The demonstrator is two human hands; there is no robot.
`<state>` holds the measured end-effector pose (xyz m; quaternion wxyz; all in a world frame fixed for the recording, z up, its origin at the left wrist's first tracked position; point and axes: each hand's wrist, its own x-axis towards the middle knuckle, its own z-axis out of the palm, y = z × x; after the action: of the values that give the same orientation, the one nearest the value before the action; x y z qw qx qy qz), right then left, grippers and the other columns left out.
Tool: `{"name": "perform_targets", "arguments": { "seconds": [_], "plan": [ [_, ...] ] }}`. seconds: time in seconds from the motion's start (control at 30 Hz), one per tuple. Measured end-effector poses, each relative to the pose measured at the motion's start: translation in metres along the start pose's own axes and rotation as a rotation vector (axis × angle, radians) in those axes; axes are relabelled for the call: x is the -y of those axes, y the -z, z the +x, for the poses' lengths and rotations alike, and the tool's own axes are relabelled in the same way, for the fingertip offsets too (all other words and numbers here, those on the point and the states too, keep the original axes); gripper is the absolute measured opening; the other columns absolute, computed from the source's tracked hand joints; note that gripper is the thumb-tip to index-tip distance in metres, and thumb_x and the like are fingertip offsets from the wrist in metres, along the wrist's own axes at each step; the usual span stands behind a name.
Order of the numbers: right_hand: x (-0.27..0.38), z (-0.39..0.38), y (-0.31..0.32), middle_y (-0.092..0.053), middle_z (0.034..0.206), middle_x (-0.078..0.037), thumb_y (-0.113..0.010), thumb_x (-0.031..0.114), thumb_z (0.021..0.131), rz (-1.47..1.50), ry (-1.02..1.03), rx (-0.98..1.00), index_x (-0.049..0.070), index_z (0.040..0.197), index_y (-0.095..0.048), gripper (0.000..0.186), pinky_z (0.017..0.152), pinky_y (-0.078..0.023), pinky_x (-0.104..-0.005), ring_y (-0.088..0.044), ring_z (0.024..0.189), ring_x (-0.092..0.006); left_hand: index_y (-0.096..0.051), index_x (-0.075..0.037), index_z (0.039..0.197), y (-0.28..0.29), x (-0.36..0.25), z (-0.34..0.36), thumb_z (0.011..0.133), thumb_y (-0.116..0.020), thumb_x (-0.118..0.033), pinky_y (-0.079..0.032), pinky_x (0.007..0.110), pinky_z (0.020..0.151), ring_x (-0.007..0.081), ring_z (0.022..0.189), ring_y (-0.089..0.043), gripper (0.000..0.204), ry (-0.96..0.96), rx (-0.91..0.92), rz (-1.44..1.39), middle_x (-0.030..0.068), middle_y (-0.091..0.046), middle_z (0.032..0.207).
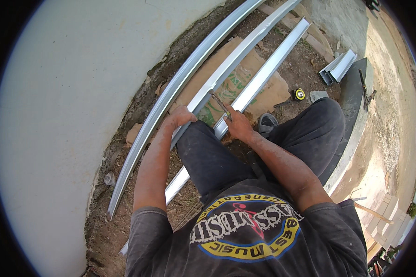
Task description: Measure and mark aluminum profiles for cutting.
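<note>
My left hand [182, 116] is closed round a long silvery metal channel [244, 54], just above my bent knee. A small kink shows in the channel's edge a little beyond that hand. In my right hand [238, 123] is a slim metal hand tool [220, 102], its narrow head against or very near the channel's edge by the kink; I cannot tell its exact kind. Another long channel [171, 87] lies along the wall side. A third metal channel [272, 64] runs under my leg and past my right hand.
A pale wall [69, 115] rises at the left. Below the channels lies a flattened brown paper sack [273, 94] with green print. To the right are a yellow-and-black tape measure [299, 94], short channel pieces [341, 68] and a dark tool [365, 90] on a ledge. My sandalled foot [266, 123] rests nearby.
</note>
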<state>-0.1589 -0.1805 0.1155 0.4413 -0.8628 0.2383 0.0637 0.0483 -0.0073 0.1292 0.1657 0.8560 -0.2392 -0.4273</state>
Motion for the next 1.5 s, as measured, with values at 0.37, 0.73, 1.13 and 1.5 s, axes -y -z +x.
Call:
{"name": "perform_targets", "arguments": {
  "seconds": [0.37, 0.73, 1.13, 1.5],
  "plan": [
    [0.002, 0.000, 0.003, -0.056, 0.106, -0.033, -0.053, 0.021, 0.097, -0.013, 0.022, -0.012, 0.018, 0.149, -0.032, 0.056, 0.092, -0.043, -0.0554, -0.055, 0.106, -0.0492, -0.067, 0.015, 0.085, -0.004, 0.005, 0.004, 0.061, -0.077, -0.027, -0.050, 0.038, 0.079, 0.0318, 0.084, -0.067, 0.050, -0.021, -0.033, -0.006, 0.0268, -0.068, 0.087],
    [0.031, 0.000, 0.051, -0.067, 0.091, -0.031, -0.058, 0.005, 0.083, -0.283, -0.062, 0.186, -0.011, 0.092, -0.064, 0.019, 0.083, -0.054, -0.0459, -0.068, 0.089, -0.0426, -0.068, 0.013, 0.085, -0.023, -0.011, -0.001, 0.069, -0.066, -0.023, -0.052, 0.041, 0.084, 0.0413, 0.094, -0.067, 0.039, 0.004, -0.066, 0.199, 0.0326, -0.067, 0.095],
    [0.031, 0.006, 0.069, -0.064, 0.068, -0.026, -0.059, 0.017, 0.084, -0.123, -0.167, 0.440, -0.011, 0.075, -0.065, 0.029, 0.056, -0.053, -0.0437, -0.066, 0.057, -0.0328, -0.067, 0.011, 0.091, -0.025, -0.005, -0.003, 0.072, -0.060, -0.022, -0.052, 0.040, 0.085, 0.0376, 0.097, -0.066, 0.039, -0.075, -0.288, 0.299, 0.0300, -0.065, 0.103],
    [0.003, 0.017, -0.017, -0.066, 0.096, -0.020, -0.059, 0.010, 0.084, 0.311, -0.344, -0.022, -0.003, 0.132, -0.051, 0.051, 0.078, -0.051, -0.0387, -0.063, 0.088, -0.0305, -0.071, 0.006, 0.079, 0.004, 0.006, 0.004, 0.056, -0.076, -0.023, -0.044, 0.034, 0.077, 0.0219, 0.081, -0.058, 0.038, 0.094, 0.098, -0.357, 0.0094, -0.064, 0.080]
  ]
}}
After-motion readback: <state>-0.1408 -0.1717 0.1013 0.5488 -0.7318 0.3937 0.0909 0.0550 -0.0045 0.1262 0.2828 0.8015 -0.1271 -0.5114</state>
